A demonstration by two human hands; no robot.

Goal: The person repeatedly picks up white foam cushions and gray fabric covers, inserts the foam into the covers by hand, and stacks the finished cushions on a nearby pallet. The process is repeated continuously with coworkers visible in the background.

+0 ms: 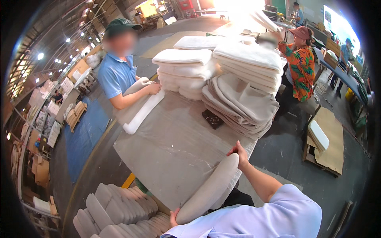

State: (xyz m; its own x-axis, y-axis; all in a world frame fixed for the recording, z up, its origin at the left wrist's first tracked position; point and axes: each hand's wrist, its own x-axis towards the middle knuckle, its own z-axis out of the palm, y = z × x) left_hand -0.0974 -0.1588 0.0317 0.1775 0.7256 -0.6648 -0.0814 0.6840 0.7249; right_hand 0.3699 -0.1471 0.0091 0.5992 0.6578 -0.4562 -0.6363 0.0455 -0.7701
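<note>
A long grey fabric-covered cushion [210,189] stands on edge along the near right side of the table [158,146], held at both ends. My right hand [239,154] grips its far end, thumb and fingers bent around the corner. At the near end, my left hand [174,217] closes on the other corner, partly hidden by the cushion and my sleeve. Beyond my right hand lies a pile of folded grey fabric covers [242,101]. A flat black object [212,119] rests beside that pile.
White pads [248,59] are stacked on the far side. A co-worker in a blue shirt [117,77] handles a grey cover and white pad [139,119] at left. Grey cushions [115,208] pile up below left. Another person [299,67] stands beyond; a pallet [327,139] is right.
</note>
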